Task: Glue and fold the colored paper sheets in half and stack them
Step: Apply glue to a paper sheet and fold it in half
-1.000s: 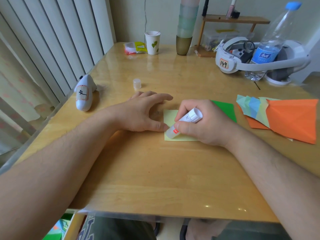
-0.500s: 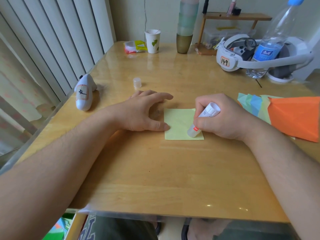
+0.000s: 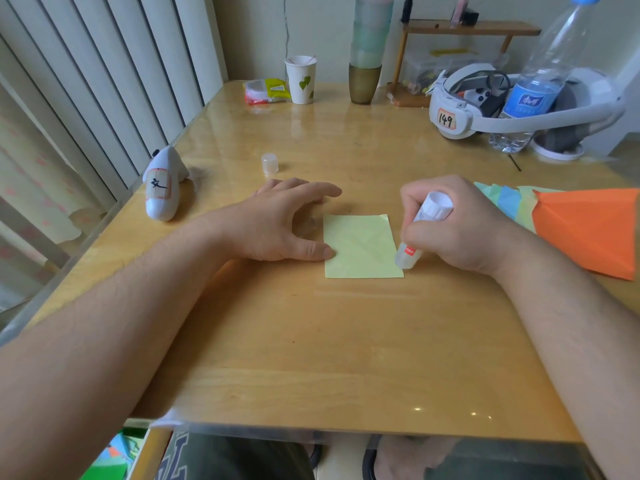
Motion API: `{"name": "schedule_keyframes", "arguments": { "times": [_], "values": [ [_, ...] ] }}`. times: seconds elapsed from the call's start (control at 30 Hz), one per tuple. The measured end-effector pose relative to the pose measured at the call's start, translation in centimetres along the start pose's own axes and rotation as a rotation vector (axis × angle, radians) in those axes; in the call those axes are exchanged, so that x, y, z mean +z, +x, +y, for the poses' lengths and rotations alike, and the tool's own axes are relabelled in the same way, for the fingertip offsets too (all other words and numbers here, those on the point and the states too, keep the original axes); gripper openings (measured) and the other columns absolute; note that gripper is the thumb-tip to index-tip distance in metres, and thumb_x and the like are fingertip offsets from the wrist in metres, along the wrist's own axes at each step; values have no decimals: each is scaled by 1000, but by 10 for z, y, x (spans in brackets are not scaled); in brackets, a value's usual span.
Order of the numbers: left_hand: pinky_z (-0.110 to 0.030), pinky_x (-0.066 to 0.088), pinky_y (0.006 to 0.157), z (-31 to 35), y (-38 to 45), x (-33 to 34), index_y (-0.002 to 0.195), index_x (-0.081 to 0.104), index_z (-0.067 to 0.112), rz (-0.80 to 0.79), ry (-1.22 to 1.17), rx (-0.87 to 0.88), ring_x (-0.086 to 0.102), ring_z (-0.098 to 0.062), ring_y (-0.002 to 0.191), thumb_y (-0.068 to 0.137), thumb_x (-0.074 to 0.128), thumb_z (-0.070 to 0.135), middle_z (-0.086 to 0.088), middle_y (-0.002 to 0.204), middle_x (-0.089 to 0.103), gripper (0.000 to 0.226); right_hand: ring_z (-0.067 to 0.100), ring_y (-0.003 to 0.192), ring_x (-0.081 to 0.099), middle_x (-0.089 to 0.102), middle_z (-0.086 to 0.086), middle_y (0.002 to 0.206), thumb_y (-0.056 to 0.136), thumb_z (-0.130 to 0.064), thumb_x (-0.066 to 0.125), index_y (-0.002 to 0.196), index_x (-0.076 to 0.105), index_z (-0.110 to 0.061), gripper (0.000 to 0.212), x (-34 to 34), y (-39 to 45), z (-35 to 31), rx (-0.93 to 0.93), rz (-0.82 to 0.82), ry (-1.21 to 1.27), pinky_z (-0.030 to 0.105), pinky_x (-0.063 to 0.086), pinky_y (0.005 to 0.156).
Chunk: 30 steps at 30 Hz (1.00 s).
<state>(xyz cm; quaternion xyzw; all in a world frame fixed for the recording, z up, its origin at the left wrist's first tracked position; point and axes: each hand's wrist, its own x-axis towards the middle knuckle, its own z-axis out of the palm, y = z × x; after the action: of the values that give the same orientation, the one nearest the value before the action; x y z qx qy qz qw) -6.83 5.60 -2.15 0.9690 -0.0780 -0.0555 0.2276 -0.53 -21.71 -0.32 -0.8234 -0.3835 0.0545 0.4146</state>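
Hands: left (image 3: 284,223) pins yellow paper (image 3: 362,247); right (image 3: 460,230) grips glue stick (image 3: 420,233).

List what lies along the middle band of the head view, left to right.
White controller → clear cap → left hand → yellow sheet → glue stick in right hand → orange paper.

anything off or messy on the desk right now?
Minor only: the yellow sheet has a dog-eared far right corner and creases. The glue cap sits apart from the glue stick, expected mid-gluing. Nothing spilled.
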Motion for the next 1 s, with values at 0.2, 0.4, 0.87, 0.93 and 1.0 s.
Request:
{"name": "schedule_keyframes", "arguments": {
  "times": [0.2,0.4,0.87,0.93,1.0],
  "values": [
    [-45,30,121,1,0,1,148,28,62,-2,-1,-13,30,-14,139,66,65,81,21,142,41,92,12,56,36,44,7,56,63,-33,63,64,53,-2,33,12,1,-12,-81,64,271,26,28,51],
    [-44,29,121,3,-1,1,148,24,63,-13,20,-25,27,-15,140,59,60,85,19,146,38,99,6,58,45,55,-5,62,73,-28,74,73,65,-12,19,37,4,-19,-23,-45,185,22,35,54],
    [-44,29,122,2,-2,1,149,24,61,-5,14,1,29,-15,140,61,65,82,20,142,40,99,5,56,43,52,-14,58,66,-30,71,71,62,-21,14,30,2,-18,66,-91,-1,21,34,52],
    [-44,29,122,1,-2,1,149,24,62,-4,16,0,28,-15,140,62,64,83,20,143,39,98,7,56,43,50,-13,57,65,-27,69,69,60,-19,13,23,0,-18,74,-93,-13,23,34,52],
    [-45,29,122,1,-2,0,149,25,61,-4,22,6,28,-15,140,64,66,82,21,143,39,97,9,57,43,51,-10,57,66,-24,69,67,58,-17,12,17,-2,-16,85,-96,-22,26,35,52]
  ]
}}
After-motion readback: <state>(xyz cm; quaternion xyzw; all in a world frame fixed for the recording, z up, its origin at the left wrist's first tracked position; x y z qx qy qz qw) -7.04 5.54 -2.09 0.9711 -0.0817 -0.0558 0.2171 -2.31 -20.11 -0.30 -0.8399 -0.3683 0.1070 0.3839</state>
